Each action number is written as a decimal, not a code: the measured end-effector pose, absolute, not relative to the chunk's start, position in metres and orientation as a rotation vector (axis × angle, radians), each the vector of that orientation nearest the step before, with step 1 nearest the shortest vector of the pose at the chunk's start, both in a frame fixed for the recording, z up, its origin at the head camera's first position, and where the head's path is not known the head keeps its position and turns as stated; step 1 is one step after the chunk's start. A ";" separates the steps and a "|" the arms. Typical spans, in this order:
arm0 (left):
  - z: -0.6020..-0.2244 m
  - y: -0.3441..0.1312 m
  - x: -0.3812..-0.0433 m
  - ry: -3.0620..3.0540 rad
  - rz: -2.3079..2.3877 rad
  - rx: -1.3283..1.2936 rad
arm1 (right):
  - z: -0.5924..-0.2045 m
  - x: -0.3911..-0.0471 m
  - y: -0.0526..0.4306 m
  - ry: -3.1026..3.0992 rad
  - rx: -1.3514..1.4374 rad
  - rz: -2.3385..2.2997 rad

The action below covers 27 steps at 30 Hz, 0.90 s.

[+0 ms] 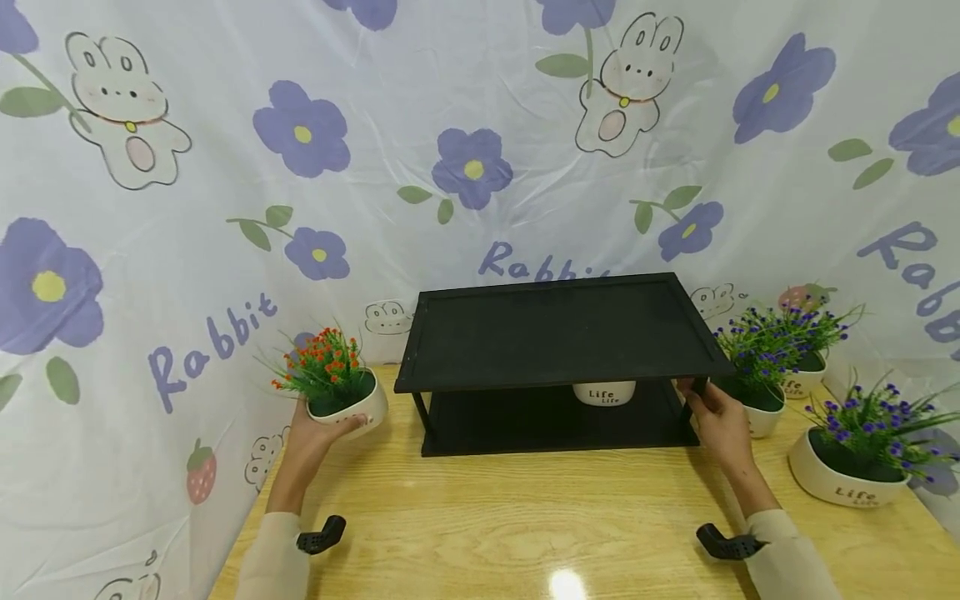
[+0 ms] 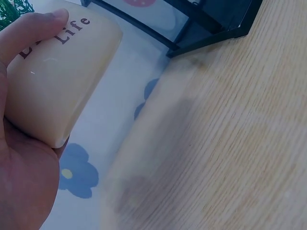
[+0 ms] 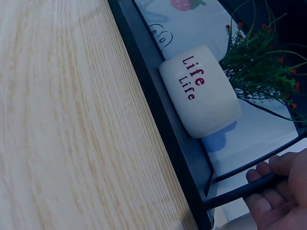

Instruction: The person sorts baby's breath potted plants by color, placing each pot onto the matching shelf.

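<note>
My left hand [image 1: 313,433] grips a white flower pot with orange-red flowers [image 1: 352,414], left of a black two-tier shelf [image 1: 555,333]. In the left wrist view the thumb lies across the pot's "Life" lettering, and the pot [image 2: 72,72] is held off the table. At the shelf's right end, my right hand [image 1: 722,421] has its fingers curled round a front post [image 3: 235,191]. Another white pot [image 3: 199,93], with red flowers, stands on the lower tier; from the head view the top board hides its plant.
Several white pots with purple flowers stand right of the shelf, one of them [image 1: 851,475] nearer the front and another [image 1: 763,421] beside my right hand. The shelf rests on a wooden table [image 1: 480,517]. A patterned cloth [image 1: 390,108] hangs behind.
</note>
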<state>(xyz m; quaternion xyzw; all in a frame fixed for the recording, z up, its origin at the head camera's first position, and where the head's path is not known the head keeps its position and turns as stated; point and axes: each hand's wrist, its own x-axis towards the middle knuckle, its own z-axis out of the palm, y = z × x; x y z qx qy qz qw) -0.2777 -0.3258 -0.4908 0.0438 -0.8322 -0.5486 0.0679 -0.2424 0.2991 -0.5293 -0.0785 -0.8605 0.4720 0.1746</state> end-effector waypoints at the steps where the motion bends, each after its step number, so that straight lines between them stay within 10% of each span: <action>1: -0.490 -0.326 -0.276 -2.505 -1.654 0.114 | -0.529 -0.243 0.299 -2.442 -0.222 1.336; 27: -0.469 -0.303 -0.229 -2.483 -1.660 -0.182 | -0.527 -0.243 0.298 -2.432 -0.233 1.300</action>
